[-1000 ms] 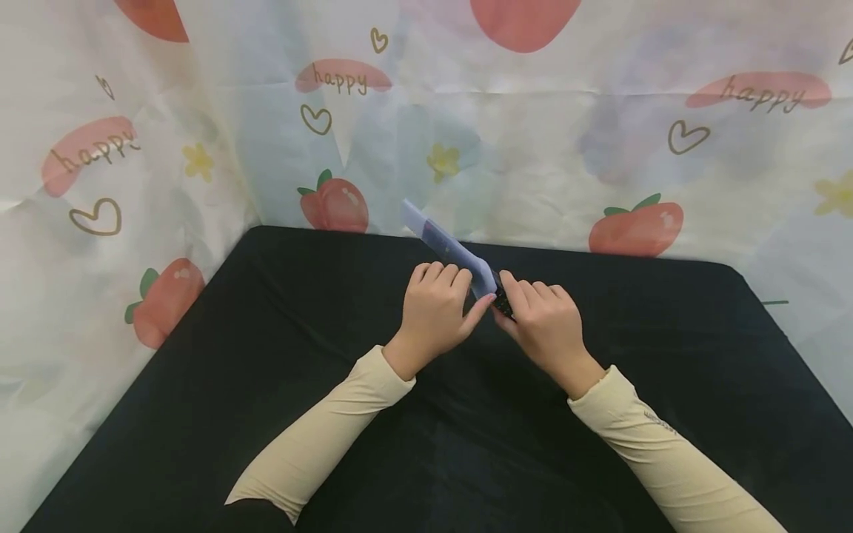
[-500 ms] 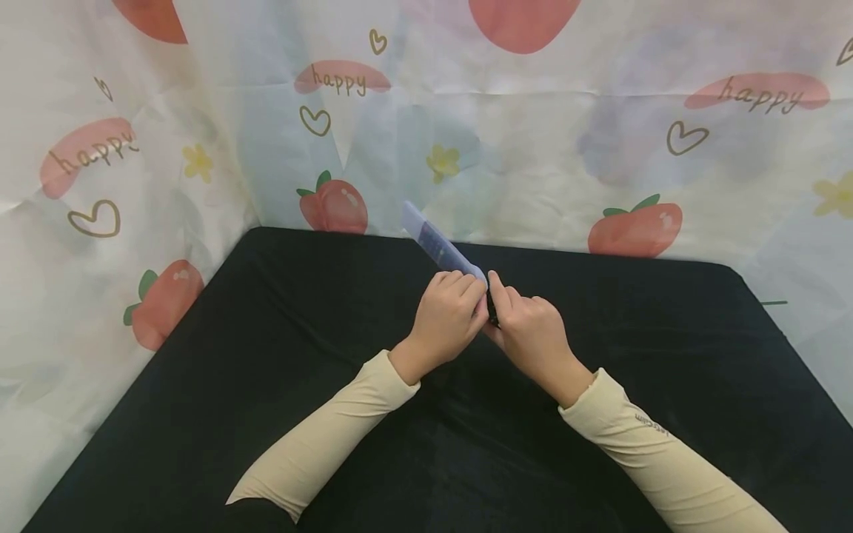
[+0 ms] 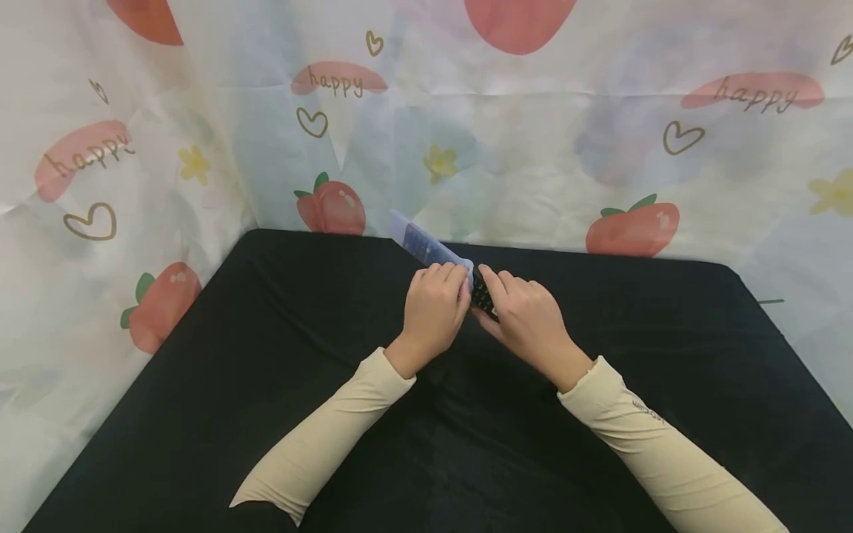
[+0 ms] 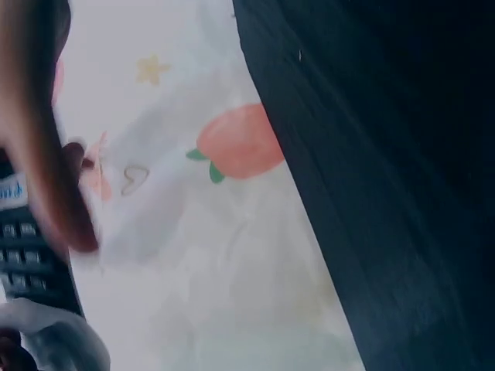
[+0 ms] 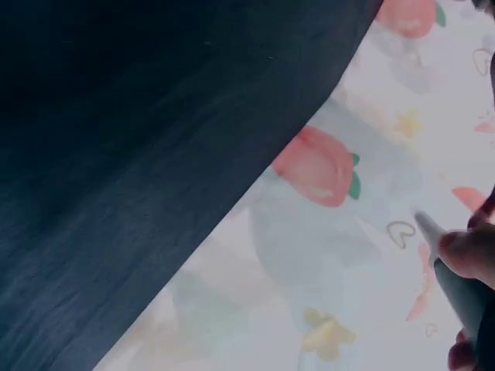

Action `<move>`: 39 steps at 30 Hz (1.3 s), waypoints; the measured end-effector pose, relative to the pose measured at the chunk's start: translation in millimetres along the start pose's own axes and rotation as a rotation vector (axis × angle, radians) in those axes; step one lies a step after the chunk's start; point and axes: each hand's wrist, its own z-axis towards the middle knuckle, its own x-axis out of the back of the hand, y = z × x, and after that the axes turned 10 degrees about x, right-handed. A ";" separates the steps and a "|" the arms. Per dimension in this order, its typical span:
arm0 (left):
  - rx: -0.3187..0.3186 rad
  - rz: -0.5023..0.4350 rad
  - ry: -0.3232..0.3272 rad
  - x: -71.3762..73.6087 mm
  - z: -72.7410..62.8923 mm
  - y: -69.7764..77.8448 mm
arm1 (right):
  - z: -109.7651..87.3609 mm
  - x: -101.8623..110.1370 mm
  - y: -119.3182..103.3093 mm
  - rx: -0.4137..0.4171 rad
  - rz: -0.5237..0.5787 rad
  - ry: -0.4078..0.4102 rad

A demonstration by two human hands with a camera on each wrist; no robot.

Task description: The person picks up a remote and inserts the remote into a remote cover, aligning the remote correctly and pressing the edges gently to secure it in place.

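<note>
A black remote control (image 3: pixel 483 295) with rows of small buttons is held above the table, tilted, partly inside a translucent bluish plastic sleeve (image 3: pixel 432 247). My left hand (image 3: pixel 432 312) grips the sleeve near its mouth, fingers curled over it. The right hand (image 3: pixel 529 320) holds the bare end of the remote, thumb below and fingers above. In the left wrist view, the remote (image 4: pixel 35 263) shows keys and a light label, with bunched sleeve plastic (image 4: pixel 66 336) below and a blurred digit beside it. The sleeve hides much of the remote, and the hands cover parts of both.
A black cloth (image 3: pixel 426 444) covers the table below the hands. Behind and to the left hangs a pale curtain (image 3: pixel 533 163) printed with fruit, hearts and the word "happy". Cream sleeves (image 3: pixel 326 429) cover both forearms.
Both hands came together, then the left hand drew back left with the sleeve. More of the remote's buttons now shows between the hands, and the sleeve's far end sits lower and further left.
</note>
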 end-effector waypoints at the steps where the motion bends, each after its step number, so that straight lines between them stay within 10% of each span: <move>1: 0.024 0.005 -0.001 -0.1 0.0 -1.9 | -1.9 0.2 1.3 0.018 -0.004 -0.008; 15: 0.012 -0.089 -0.064 -2.1 -3.1 -2.1 | -11.2 4.1 6.0 0.135 0.057 -0.017; 39: -0.157 -0.043 -0.047 -1.9 -4.8 -1.9 | -1.7 -1.8 -8.1 0.032 0.034 0.042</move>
